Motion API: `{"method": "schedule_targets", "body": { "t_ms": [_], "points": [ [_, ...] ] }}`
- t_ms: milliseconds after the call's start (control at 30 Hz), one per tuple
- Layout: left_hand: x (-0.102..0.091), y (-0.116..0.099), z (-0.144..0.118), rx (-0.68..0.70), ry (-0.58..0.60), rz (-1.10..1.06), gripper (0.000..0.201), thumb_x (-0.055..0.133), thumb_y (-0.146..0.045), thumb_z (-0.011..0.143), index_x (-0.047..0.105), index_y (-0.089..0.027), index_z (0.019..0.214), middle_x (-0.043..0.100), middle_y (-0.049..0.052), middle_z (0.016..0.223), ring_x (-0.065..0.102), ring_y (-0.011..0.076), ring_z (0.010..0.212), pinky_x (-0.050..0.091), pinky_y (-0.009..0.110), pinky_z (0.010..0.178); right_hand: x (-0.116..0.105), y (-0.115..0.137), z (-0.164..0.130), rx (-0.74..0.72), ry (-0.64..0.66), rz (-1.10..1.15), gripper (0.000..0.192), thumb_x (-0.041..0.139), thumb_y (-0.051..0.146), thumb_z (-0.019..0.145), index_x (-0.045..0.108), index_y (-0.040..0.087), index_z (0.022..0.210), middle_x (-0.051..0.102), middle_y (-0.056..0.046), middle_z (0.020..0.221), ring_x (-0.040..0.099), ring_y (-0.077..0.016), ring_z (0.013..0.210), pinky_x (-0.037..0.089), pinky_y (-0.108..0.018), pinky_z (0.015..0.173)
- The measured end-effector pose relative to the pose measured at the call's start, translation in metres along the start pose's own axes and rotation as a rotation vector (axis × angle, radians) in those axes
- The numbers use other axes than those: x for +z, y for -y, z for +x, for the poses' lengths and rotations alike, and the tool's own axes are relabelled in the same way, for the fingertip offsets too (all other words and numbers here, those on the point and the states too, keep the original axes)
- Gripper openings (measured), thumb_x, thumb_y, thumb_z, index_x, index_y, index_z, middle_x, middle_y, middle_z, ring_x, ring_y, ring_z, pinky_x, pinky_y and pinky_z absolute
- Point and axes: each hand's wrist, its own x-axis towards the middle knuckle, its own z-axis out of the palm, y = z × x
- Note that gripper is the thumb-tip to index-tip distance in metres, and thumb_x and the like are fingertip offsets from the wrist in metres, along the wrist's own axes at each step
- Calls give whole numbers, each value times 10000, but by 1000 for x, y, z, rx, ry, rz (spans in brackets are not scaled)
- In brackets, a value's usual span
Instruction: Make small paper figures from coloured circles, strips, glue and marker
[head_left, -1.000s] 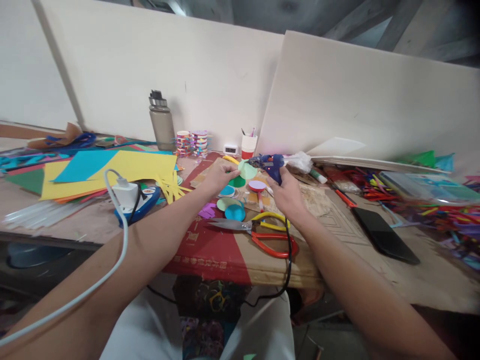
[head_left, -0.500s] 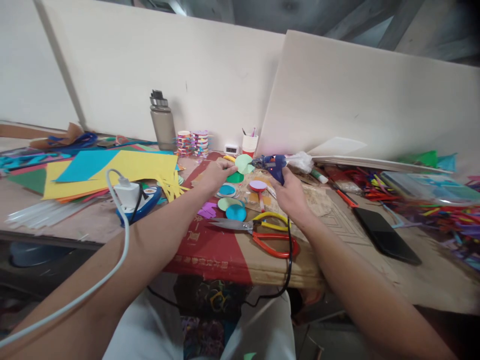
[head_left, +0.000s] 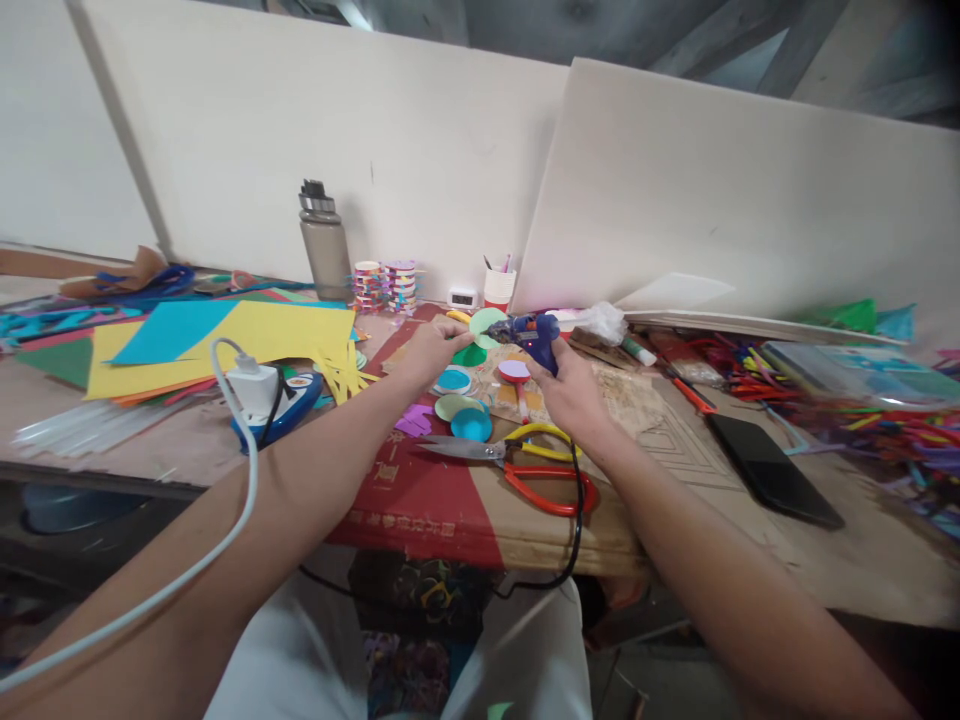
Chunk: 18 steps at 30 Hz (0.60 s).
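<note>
Had both arms stretched over the desk (head_left: 180, 440), across its front edge, slanted inward toward each other. Held left hand (head_left: 435, 350) mid-desk, nearer far edge than front edge, back of hand up, wrist about in line with forearm. Pinched light green paper circle (head_left: 487, 317) between left thumb and fingers, by its left side; tipped its face toward the head. Set right hand (head_left: 576, 395) opposite, closed round the handle of blue glue gun (head_left: 538, 345), forearm angled in from the front right. Pointed nozzle left, across the held circle in view. Could not tell nozzle contact from gap; could not make out trigger finger. Ran black cord (head_left: 579, 510) down from the gun, past front edge. Had scissors (head_left: 491, 452) between forearms by front edge, handles rightward; blue paper circle (head_left: 471, 424) just behind; darker green circle (head_left: 470, 356) just below the held one in view. Had phone (head_left: 772, 470) right of right forearm, bottle (head_left: 326, 255) upright at far edge, left of clock (head_left: 462, 298).
</note>
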Motion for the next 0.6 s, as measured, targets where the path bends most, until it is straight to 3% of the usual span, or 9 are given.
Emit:
{"method": "schedule_targets", "body": {
  "t_ms": [233, 433, 600],
  "points": [
    [-1, -5, 0, -55, -35, -166, 349, 734, -486, 677, 616, -159, 647, 596, 14, 619, 532, 147, 653, 390, 274, 608, -4, -5, 3, 4, -89, -29, 258, 517, 337, 825, 610, 181, 1008, 700, -119, 926, 615, -276, 837, 473, -423, 809],
    [0, -5, -2, -15, 12, -114, 352, 734, -483, 663, 597, -164, 602, 574, 5, 643, 501, 133, 634, 378, 274, 599, -8, -6, 5, 33, -145, -41, 232, 518, 338, 835, 613, 181, 976, 697, -119, 911, 618, -278, 832, 461, -419, 822],
    [3, -1, -4, -31, 70, -80, 269, 734, -430, 682, 649, -177, 645, 614, 10, 663, 573, 173, 690, 419, 285, 615, -9, -5, 6, 33, -137, -13, 248, 515, 347, 837, 610, 182, 997, 702, -117, 932, 623, -279, 855, 462, -417, 833]
  ]
}}
